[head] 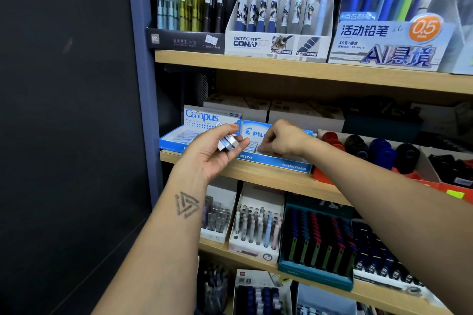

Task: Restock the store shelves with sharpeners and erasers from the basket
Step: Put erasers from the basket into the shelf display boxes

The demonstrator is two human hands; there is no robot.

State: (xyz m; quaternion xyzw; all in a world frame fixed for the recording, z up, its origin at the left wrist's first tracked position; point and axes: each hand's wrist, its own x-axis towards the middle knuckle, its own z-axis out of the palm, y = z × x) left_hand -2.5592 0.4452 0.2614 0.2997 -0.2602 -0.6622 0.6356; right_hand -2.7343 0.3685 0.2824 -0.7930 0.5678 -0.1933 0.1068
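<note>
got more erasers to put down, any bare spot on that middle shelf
Only the wooden front lip below the Pilot box is bare. The Campus box, Pilot box and sharpener tray sit side by side, filling the rest.

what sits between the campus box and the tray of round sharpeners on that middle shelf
In the head view, the blue Pilot eraser box sits between the Campus box and the sharpener tray, with the right hand reaching into it.
</note>
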